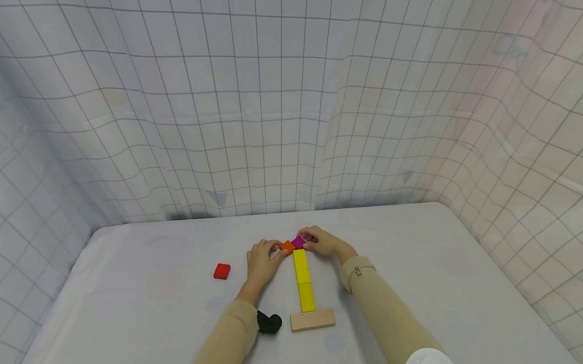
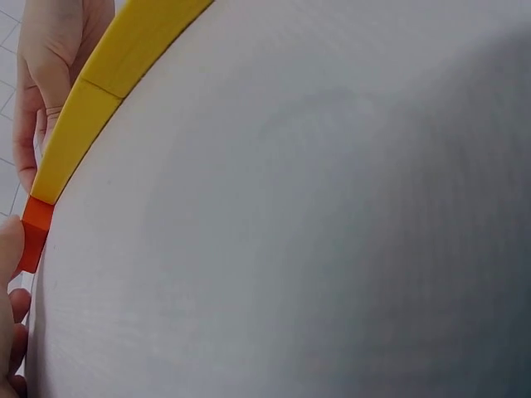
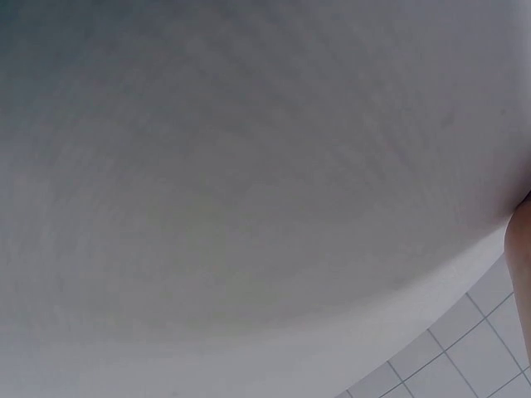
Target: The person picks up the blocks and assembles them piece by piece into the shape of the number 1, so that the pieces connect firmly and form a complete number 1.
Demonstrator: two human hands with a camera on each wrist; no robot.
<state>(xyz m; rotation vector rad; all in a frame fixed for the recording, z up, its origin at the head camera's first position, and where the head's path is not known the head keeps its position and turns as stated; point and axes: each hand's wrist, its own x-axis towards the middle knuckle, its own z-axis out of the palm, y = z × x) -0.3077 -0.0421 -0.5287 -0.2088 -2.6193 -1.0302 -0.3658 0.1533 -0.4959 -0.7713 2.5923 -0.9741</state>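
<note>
My left hand (image 1: 262, 261) pinches an orange square block (image 1: 287, 247) between thumb and fingers; the block also shows in the left wrist view (image 2: 36, 228). Thumb and fingers of my right hand (image 1: 323, 241) pinch a purple square block (image 1: 298, 242) just right of the orange one. Both blocks are turned cornerwise and meet at the top end of two yellow rectangular blocks (image 1: 302, 267) laid end to end. Below the yellow column, a plain wooden block (image 1: 312, 320) lies crosswise against its near end. In the right wrist view only a sliver of the hand (image 3: 518, 257) appears.
A red square block (image 1: 222, 271) lies on the white-covered table (image 1: 150, 324), left of my left hand. Something black with a rounded end (image 1: 270, 322) sits beside the left sleeve cuff. Grid-patterned cloth (image 1: 268, 122) hangs behind and along both sides of the table.
</note>
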